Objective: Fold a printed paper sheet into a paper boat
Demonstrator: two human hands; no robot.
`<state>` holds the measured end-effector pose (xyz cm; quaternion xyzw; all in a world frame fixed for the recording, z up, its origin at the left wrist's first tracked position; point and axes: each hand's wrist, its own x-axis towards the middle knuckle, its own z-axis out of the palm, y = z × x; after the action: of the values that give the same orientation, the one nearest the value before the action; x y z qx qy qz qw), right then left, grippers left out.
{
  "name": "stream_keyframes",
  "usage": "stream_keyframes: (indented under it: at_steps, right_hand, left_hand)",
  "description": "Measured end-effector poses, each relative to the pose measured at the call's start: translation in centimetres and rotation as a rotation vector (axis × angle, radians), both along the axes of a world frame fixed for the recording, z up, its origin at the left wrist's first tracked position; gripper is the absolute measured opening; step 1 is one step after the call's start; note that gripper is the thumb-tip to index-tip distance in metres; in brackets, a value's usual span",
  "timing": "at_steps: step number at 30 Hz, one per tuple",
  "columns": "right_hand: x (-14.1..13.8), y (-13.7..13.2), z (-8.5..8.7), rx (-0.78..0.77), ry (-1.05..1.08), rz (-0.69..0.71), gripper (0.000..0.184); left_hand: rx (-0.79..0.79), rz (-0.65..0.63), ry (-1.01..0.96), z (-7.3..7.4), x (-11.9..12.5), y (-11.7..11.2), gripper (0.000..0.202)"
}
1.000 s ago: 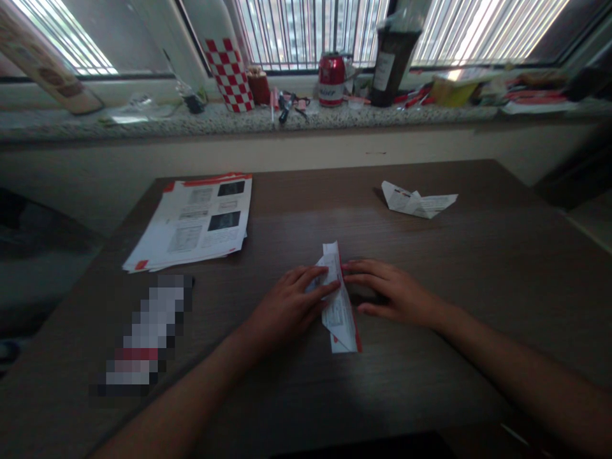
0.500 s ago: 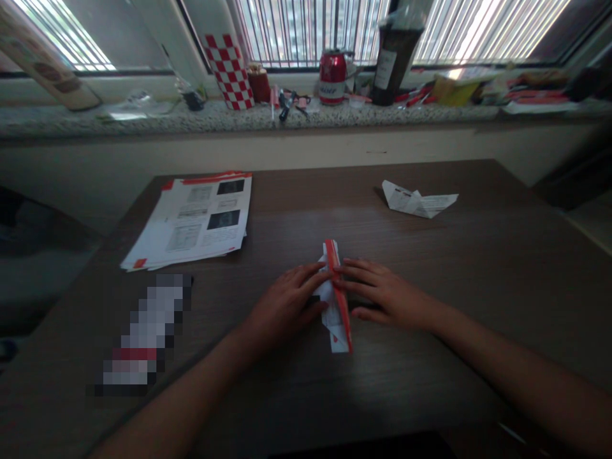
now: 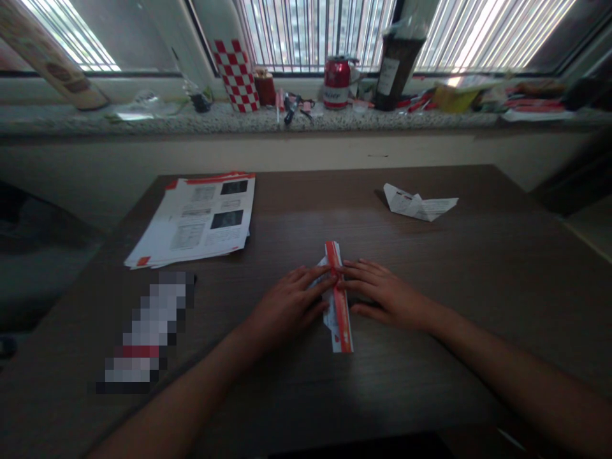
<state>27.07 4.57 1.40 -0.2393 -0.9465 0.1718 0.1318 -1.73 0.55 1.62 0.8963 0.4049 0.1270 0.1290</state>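
Lettering on red can (image 3: 336, 76) at windowsill (image 3: 162, 124): blurred, illegible. Printed sheets (image 3: 196, 220): text too small to read. Folded paper (image 3: 342, 322) with red strip lies mid-table; left hand (image 3: 289, 299) and right hand (image 3: 389, 296) press it, fingers extended, unclenched.

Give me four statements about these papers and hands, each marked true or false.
1. The left hand and the right hand both touch the red-and-white folded paper strip. True.
2. The stack of white printed sheets lies left of the white folded-paper boat. True.
3. The boat rests on the stack. False: it lies on the brown wooden table.
4. The strip's red band faces down. False: it faces up.
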Motion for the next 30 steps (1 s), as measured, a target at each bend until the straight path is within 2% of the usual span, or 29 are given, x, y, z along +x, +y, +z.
stream_keyframes:
  at_steps: [7, 13, 18, 22, 30]
  right_hand:
    - [0.2, 0.2, 0.0, -0.047, 0.025, -0.082, 0.051]
    - [0.0, 1.1, -0.2, 0.024, -0.001, -0.109, 0.054]
    - [-0.6, 2.2, -0.5, 0.094, -0.032, -0.086, 0.061]
    - [-1.4, 3.2, -0.5, 0.133, -0.048, -0.048, 0.058]
    - [-1.7, 4.0, -0.4, 0.086, -0.078, -0.052, 0.051]
  left_hand:
    - [-0.010, -0.002, 0.039, 0.4, 0.3, -0.2, 0.051]
    - [-0.007, 0.012, 0.041, 0.4, 0.4, -0.2, 0.050]
    - [-0.001, 0.015, 0.062, 0.4, 0.5, -0.3, 0.050]
    - [-0.003, 0.020, 0.056, 0.4, 0.5, -0.3, 0.049]
    - [-0.029, 0.016, 0.070, 1.0, 0.7, -0.3, 0.051]
